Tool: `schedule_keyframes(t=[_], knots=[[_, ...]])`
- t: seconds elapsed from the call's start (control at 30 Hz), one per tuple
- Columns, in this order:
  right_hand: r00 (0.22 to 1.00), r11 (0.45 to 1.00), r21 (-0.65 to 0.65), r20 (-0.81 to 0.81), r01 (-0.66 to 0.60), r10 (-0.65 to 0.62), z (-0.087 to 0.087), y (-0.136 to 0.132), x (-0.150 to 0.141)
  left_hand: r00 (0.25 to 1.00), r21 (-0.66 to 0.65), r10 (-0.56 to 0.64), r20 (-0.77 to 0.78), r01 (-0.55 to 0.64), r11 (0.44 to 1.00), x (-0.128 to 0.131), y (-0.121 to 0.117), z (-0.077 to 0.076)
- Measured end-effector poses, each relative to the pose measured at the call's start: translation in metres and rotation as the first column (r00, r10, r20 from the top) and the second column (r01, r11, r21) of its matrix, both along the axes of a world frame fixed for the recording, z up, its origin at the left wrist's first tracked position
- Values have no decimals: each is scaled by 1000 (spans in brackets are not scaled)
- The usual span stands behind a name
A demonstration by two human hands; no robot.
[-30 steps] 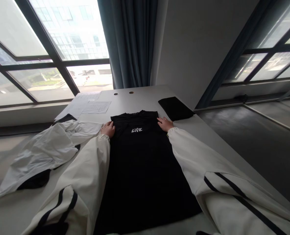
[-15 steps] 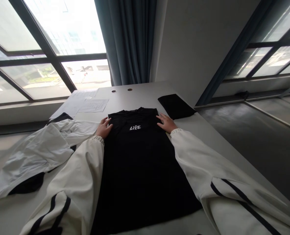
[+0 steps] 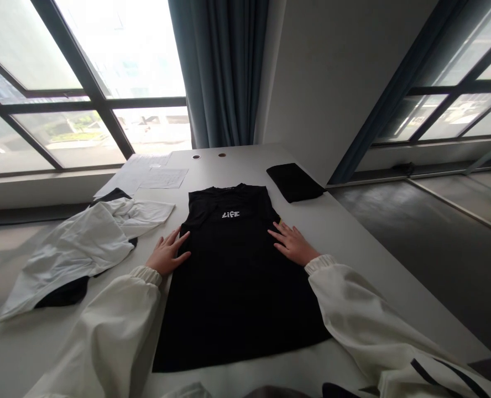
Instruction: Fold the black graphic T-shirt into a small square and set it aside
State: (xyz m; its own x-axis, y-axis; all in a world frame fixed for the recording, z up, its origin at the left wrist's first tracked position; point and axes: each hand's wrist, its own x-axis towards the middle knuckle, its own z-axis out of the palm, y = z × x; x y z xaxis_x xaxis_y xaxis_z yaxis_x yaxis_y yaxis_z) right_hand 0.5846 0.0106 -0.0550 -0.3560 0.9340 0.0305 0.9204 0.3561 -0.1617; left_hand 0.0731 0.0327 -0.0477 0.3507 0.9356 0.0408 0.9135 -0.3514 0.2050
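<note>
Both hands lie flat, fingers spread, gripping nothing: the left hand (image 3: 167, 255) on the left edge and the right hand (image 3: 292, 244) on the right edge of the black "LIFE" T-shirt (image 3: 237, 276), spread mid-frame on the white surface (image 3: 345, 221).

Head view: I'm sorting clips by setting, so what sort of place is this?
Probably an office or meeting room: a long white table with cable holes, printed papers, and large windows with a curtain.

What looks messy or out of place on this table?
The white garment on the left lies crumpled in a heap, partly over something dark. The black shirt under both hands lies flat, and the black folded cloth looks neat.
</note>
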Motion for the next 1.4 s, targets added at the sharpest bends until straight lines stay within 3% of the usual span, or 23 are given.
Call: schedule_keyframes(t=[0.1,0.23,0.4,0.57,0.7,0.8,0.9,1.0,1.13,1.3,1.4], knots=[[999,1000,16,-45,-19,19,-2,-27,12,999,1,-46,-1,46,999,-13,-27,-5],[996,999,38,-94,8,-5,-4,-53,27,1000,26,6,0,-6,1000,-25,-53,-13],[993,996,62,-99,69,-63,-4,-76,30,995,159,-43,85,29,987,-24,-77,-8],[997,987,146,-43,68,-62,4,-116,13,955,266,-275,111,238,934,5,-121,10],[999,964,264,-34,30,-22,13,-158,-16,899,173,-433,59,418,892,39,-166,22],[996,983,172,-58,-58,69,16,-177,-36,859,55,-507,68,504,862,51,-186,25],[990,993,34,-79,-112,115,16,-184,-43,850,1,-523,68,524,852,47,-194,25],[992,995,-36,-86,-93,89,18,-185,-41,871,11,-482,101,483,876,36,-197,24],[985,990,-69,-133,-120,110,24,-190,-35,896,25,-402,190,405,914,25,-205,23],[936,951,-131,-255,-282,242,36,-194,-30,879,40,-404,253,408,912,21,-210,25],[918,950,-115,-312,-291,244,37,-197,-26,873,77,-406,269,401,913,22,-210,29]])
